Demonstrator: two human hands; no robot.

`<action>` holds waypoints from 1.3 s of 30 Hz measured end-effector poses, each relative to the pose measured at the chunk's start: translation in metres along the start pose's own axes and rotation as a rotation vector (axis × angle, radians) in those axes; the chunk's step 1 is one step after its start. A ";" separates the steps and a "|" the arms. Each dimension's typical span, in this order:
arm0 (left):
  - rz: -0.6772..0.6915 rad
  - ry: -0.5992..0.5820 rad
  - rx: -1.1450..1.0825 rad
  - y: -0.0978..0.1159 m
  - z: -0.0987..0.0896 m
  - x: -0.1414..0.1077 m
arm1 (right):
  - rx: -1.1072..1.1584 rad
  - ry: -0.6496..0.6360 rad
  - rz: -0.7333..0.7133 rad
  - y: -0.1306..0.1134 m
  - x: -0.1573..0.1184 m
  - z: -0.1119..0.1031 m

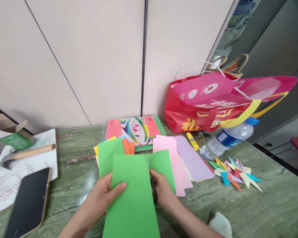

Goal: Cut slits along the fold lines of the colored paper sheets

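Observation:
A large green sheet of paper (131, 195) is pinched at its left edge by my left hand (110, 191), thumb on top. My right hand (162, 188) grips a pair of scissors (153, 191) with black handles. Their blades stand at the sheet's right side, where a green flap (161, 165) is partly split from the main piece. Most of the blades is hidden by paper and fingers. Behind lie another green piece (109, 152), orange paper (128, 146), pink sheets (166, 148) and lilac sheets (191, 155).
A coloured-paper pack (134, 130) lies against the wall. Rightward are a glue stick (192, 141), a water bottle (228, 138), folded paper stars (235, 173) and a red gift bag (203, 105). At left are a phone (27, 205), a wooden-handled tool (32, 152) and a bead string (10, 185).

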State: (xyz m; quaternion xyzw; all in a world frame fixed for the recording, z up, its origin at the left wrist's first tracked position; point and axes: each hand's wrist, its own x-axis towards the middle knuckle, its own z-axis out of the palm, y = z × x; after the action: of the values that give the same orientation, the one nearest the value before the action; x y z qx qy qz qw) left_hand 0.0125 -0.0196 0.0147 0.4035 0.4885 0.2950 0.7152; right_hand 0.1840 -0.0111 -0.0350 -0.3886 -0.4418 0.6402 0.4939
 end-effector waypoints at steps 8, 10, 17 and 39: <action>-0.015 -0.006 -0.072 0.002 0.003 0.000 | 0.093 0.031 0.063 0.007 0.000 0.000; -0.014 -0.003 -0.071 0.002 0.002 -0.001 | 0.118 0.034 0.087 0.011 0.001 -0.001; -0.022 0.008 -0.074 0.003 0.003 -0.001 | 0.144 0.006 0.066 0.015 0.001 -0.004; -0.037 0.016 -0.165 0.006 0.007 -0.003 | 0.163 0.004 0.080 0.004 -0.002 0.001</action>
State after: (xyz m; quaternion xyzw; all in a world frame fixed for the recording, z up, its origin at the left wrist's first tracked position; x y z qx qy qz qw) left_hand 0.0175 -0.0208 0.0225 0.3319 0.4756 0.3243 0.7473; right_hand 0.1822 -0.0134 -0.0382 -0.3658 -0.3714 0.6926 0.4986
